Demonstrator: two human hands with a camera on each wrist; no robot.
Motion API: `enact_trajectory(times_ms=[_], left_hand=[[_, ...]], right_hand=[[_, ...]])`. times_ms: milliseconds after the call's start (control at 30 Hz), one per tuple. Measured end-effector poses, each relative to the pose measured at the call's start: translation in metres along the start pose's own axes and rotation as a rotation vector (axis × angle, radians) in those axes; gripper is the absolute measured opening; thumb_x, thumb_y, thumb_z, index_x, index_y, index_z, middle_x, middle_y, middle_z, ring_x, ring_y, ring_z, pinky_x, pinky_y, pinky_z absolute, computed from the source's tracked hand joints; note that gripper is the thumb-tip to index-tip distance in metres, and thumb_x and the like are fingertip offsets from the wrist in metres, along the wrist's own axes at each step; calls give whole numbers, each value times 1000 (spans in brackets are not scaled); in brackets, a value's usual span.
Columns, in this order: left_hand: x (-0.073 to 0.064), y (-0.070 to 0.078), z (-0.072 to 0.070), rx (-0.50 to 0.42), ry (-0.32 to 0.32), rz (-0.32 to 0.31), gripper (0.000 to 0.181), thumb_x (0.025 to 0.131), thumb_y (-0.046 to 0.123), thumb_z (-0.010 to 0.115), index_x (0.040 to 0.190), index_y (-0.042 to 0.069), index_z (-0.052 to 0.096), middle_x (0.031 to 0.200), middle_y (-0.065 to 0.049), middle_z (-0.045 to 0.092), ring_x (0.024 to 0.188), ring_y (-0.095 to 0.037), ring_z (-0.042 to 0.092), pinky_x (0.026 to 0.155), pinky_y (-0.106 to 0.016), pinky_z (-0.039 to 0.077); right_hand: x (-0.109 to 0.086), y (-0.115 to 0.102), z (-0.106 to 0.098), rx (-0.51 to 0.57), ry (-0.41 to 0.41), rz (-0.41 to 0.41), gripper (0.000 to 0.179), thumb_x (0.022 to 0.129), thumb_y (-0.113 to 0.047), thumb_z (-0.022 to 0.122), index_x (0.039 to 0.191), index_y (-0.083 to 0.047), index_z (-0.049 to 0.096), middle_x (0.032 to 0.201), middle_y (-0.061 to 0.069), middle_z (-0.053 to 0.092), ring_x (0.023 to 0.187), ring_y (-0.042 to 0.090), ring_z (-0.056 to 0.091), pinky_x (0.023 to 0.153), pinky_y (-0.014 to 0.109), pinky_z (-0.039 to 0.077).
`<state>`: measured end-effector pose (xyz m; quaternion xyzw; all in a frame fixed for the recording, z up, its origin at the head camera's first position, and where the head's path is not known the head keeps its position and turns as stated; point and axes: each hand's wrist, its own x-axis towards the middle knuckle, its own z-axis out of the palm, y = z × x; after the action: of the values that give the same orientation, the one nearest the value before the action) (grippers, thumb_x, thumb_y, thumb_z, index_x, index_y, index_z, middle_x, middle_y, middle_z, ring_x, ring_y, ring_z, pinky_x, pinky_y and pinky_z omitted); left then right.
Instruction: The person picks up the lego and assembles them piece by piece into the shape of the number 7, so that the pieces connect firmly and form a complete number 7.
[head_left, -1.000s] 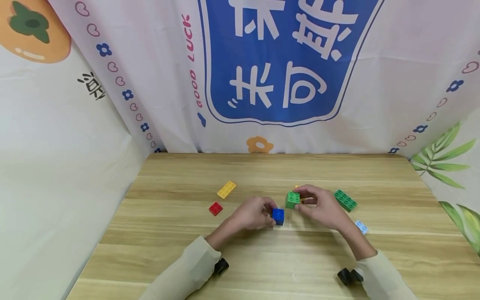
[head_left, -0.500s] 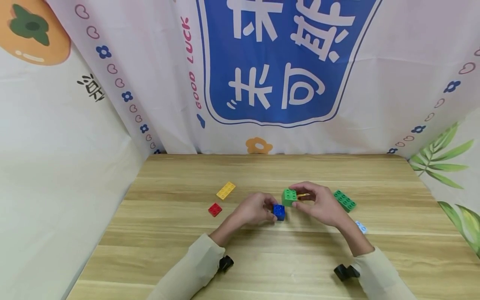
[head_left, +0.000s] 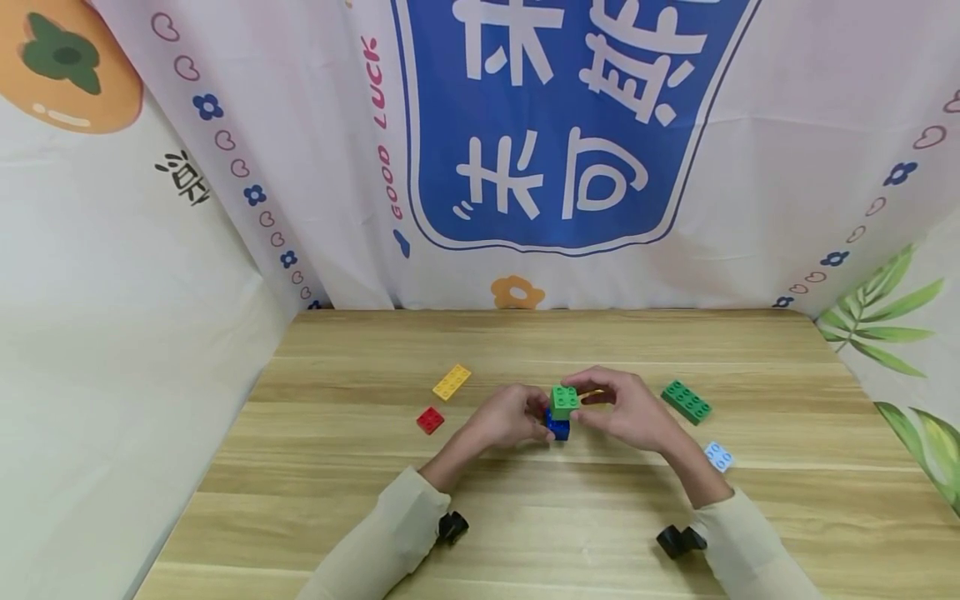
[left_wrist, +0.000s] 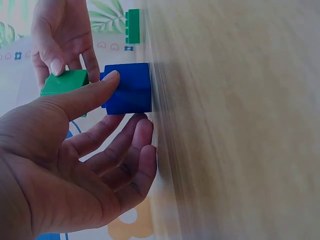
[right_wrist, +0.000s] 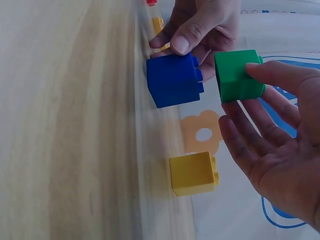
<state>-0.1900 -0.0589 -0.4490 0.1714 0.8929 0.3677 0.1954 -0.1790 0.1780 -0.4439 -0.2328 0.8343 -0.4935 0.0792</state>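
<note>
My left hand [head_left: 510, 418] pinches a blue toy building brick [head_left: 558, 429] between thumb and fingers, low at the wooden table. Its studs face up. Just above it, my right hand [head_left: 622, 408] holds a bright green building brick [head_left: 565, 402] by its sides. In the right wrist view a narrow gap shows between the green brick [right_wrist: 239, 75] and the studs of the blue brick [right_wrist: 175, 80]. The green brick's hollow underside is turned toward those studs. From the head view the green brick covers part of the blue one.
A yellow brick [right_wrist: 192, 172] stands behind my right hand. To the left lie a flat yellow plate [head_left: 452, 382] and a small red plate [head_left: 431, 420]. A dark green brick [head_left: 686, 402] and a light blue piece [head_left: 718, 456] lie right on the table [head_left: 375, 533].
My right hand has moved left with the green brick, from beside the blue brick to over it. My left hand has shifted slightly away from me, still holding the blue brick.
</note>
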Motion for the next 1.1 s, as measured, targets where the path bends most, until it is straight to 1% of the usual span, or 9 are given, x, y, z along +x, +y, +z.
enact_trajectory(times_ms=[133, 300, 467, 667, 900, 1100], left_hand=[[1, -1, 0, -21, -9, -7, 30, 87, 15, 91, 113, 9, 77, 106, -2, 79, 98, -15, 70, 100, -43, 59], [0, -3, -2, -31, -2, 2, 34, 86, 14, 92, 116, 8, 76, 108, -4, 79, 99, -16, 71, 99, -42, 60], [-1, -3, -3, -33, 6, 15, 34, 85, 14, 93, 115, 7, 77, 108, -5, 80, 98, -16, 72, 96, -40, 61], [-2, -3, -2, -37, 12, 20, 34, 85, 13, 93, 115, 7, 77, 109, -6, 80, 100, -18, 72, 98, -43, 60], [-1, -7, -2, -41, 20, 46, 32, 86, 12, 92, 114, 7, 77, 108, -6, 80, 98, -16, 72, 94, -41, 61], [-1, -7, -1, -46, 21, 49, 30, 86, 13, 92, 111, 9, 78, 106, -4, 80, 96, -15, 71, 93, -41, 61]], right_hand=[[0, 1, 2, -1, -15, 2, 41, 94, -10, 83, 133, -13, 72, 132, 8, 74, 118, 28, 73, 102, 42, 62], [-1, 2, 3, -2, -32, 19, 41, 94, -11, 83, 134, -13, 72, 132, 8, 73, 118, 29, 72, 101, 39, 62], [-1, 3, 3, -22, -28, 22, 41, 94, -11, 83, 133, -13, 72, 133, 9, 73, 118, 29, 73, 101, 40, 63], [-1, 4, 4, -24, -34, 13, 39, 95, -12, 82, 133, -10, 72, 133, 13, 73, 118, 31, 73, 101, 43, 63], [1, 6, 5, -11, -41, 34, 38, 95, -13, 83, 132, -13, 73, 132, 10, 74, 117, 29, 73, 100, 40, 63], [1, 6, 5, -12, -48, 24, 38, 96, -15, 82, 133, -14, 74, 132, 9, 74, 118, 29, 73, 99, 39, 64]])
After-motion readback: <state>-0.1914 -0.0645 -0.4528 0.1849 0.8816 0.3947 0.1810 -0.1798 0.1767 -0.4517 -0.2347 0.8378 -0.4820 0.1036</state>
